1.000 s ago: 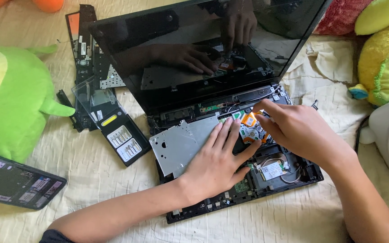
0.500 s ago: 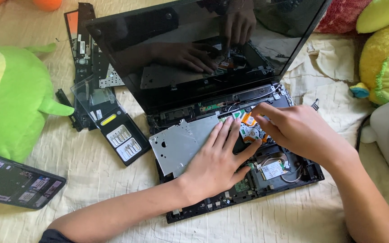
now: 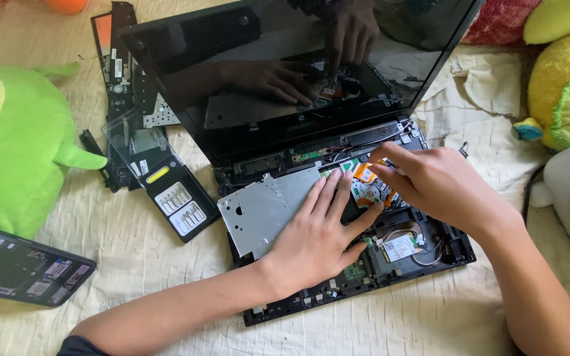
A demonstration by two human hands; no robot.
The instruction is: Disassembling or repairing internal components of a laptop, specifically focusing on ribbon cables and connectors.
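Pressing our left hand (image 3: 318, 240) flat, fingers spread, on the metal plate (image 3: 268, 207) of the opened laptop base (image 3: 423, 260), we pinch the orange ribbon cable (image 3: 364, 173) with our right hand (image 3: 440, 188) at its 9 o'clock edge. The screen (image 3: 245, 72) crowds 12 o'clock; the screwdriver case (image 3: 176, 198) lies at 9; bare bedsheet (image 3: 430, 323) stays open at 6.

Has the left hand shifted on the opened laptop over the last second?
No. The left hand lies flat in the same spot, fingers against the silver metal plate, as in both earlier pictures.
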